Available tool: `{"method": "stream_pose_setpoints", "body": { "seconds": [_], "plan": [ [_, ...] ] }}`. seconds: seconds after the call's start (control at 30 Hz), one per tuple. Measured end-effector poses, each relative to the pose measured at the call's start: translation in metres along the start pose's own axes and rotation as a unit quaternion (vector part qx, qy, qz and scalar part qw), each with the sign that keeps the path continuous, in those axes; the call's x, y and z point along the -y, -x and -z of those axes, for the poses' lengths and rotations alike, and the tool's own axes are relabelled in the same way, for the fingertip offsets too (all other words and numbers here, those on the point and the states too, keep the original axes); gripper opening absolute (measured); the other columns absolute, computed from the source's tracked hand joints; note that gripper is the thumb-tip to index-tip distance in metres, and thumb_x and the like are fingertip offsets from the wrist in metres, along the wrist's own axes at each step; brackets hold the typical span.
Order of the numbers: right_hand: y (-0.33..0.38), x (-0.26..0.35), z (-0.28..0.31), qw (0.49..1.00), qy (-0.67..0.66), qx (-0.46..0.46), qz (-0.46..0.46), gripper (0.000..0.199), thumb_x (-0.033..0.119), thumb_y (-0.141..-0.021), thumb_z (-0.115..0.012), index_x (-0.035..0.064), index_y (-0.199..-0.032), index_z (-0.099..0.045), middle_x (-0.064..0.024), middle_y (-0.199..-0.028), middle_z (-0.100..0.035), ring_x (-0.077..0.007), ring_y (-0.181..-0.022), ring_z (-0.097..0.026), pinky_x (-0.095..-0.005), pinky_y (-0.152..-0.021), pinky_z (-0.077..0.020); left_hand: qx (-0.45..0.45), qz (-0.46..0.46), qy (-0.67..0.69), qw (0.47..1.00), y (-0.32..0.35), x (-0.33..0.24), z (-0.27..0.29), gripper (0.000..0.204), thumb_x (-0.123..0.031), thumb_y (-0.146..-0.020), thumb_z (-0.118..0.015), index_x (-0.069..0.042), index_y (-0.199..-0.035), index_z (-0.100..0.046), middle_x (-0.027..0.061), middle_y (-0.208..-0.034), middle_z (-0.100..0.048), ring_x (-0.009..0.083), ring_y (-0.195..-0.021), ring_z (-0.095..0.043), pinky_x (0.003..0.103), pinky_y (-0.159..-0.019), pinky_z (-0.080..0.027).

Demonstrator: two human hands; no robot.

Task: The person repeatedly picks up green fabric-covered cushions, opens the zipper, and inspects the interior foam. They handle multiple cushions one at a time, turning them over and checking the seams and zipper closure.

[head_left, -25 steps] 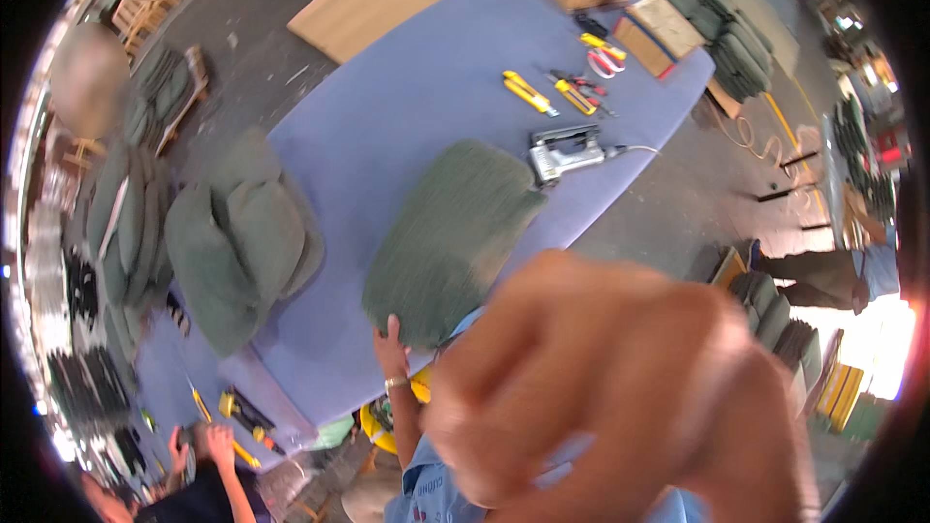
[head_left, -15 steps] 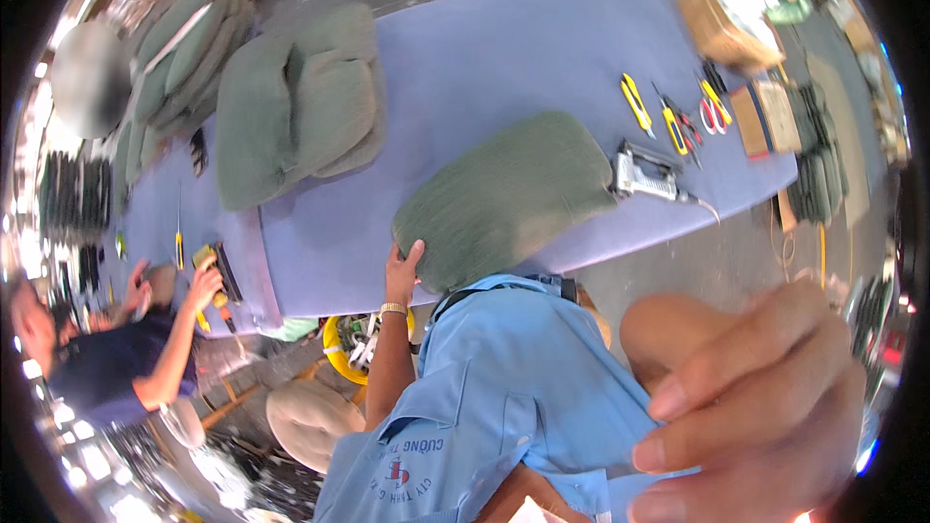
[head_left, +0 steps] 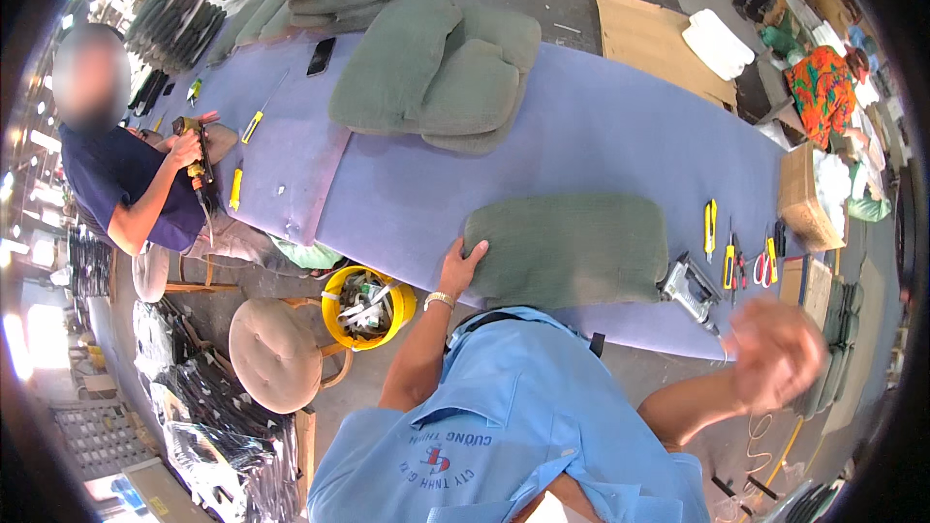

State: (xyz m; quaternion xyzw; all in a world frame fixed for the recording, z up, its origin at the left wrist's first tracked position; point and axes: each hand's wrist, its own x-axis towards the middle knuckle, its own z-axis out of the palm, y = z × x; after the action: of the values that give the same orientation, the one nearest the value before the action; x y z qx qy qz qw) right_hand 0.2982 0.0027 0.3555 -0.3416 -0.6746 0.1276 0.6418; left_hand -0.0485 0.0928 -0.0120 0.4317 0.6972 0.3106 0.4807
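Left hand [head_left: 461,264] flat on a green cushion's [head_left: 572,250] edge, steadying it, gripping nothing; blurred right hand [head_left: 775,353] hangs open, likely to reach next for the staple gun [head_left: 690,289].

left hand [head_left: 459,262] on green cushion [head_left: 570,250] (right hand [head_left: 775,353] blurred)

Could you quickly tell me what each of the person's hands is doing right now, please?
Left hand: open, fingers laid on the edge of the green cushion, no closed grip.
Right hand: raised off the table, motion-blurred; holds nothing visible, open or closed cannot be told.
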Motion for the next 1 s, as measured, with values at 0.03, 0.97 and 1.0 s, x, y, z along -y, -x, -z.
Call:
{"method": "stream_pose_setpoints", "body": {
  "seconds": [0.03,0.97,1.0],
  "plan": [
    [0.013,-0.014,-0.004,0.993,0.027,-0.061,-0.094,0.021,0.013,-0.098,-0.062,0.0025,-0.113,-0.072,-0.0124,-0.082,-0.071,-0.0171,-0.069,-0.066,-0.0324,-0.063,-0.0541,-0.023,0.003,-0.016,1.000,0.005,-0.005,-0.005,0.087,-0.061,-0.088,-0.072,0.004,-0.143,-0.054,0.0245,-0.131,-0.066,0.0333,-0.122,-0.064,0.041,-0.105,-0.047],
    [0.195,-0.298,0.140,0.888,0.180,0.156,-0.393,0.035,0.022,-0.095,-0.068,0.0070,-0.126,-0.065,-0.0161,-0.120,-0.066,-0.0312,-0.100,-0.070,-0.0409,-0.085,-0.0548,-0.261,0.099,0.012,0.960,0.125,0.032,-0.097,0.072,-0.055,-0.105,-0.048,0.002,-0.148,-0.047,0.0210,-0.147,-0.053,0.0344,-0.132,-0.051,0.043,-0.112,-0.037],
    [0.193,-0.307,0.128,0.891,0.190,0.150,-0.384,0.037,0.023,-0.095,-0.068,0.0071,-0.128,-0.064,-0.0165,-0.121,-0.065,-0.0317,-0.102,-0.069,-0.0416,-0.086,-0.0545,-0.273,0.101,0.009,0.957,0.128,0.023,-0.100,0.067,-0.052,-0.106,-0.047,0.001,-0.147,-0.049,0.0200,-0.145,-0.055,0.0321,-0.131,-0.053,0.041,-0.111,-0.038]
  ]
}}
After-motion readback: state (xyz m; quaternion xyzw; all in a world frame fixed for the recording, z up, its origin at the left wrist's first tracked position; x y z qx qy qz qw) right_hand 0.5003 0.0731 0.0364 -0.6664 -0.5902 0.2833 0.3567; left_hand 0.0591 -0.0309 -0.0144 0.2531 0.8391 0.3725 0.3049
